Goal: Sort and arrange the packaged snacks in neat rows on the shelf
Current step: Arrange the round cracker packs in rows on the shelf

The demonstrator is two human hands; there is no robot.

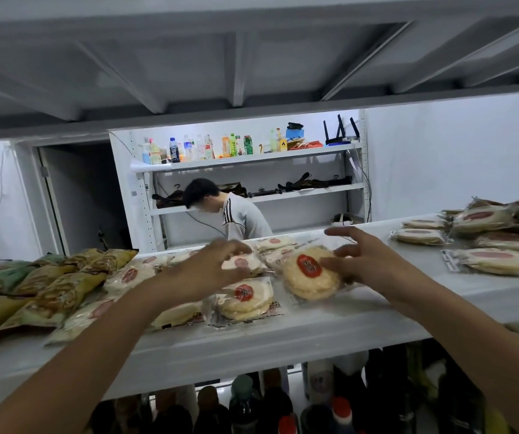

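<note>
gripping the round cracker pack (309, 274) at its right edge with the right hand (374, 261), fingers curled on it, and holding it tilted over the middle of the white shelf (314, 333), probably to lay it in line beside the flat pack (245, 300) near the front edge. hovering with the left hand (217, 267) over the packs (241, 262) just left, fingers bent but blurred, so cannot tell if holding one.

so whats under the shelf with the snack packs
Below the white shelf stand dark bottles, one with a green cap, one with a red cap. The shelf covers most of them, so their count cannot be told.
</note>
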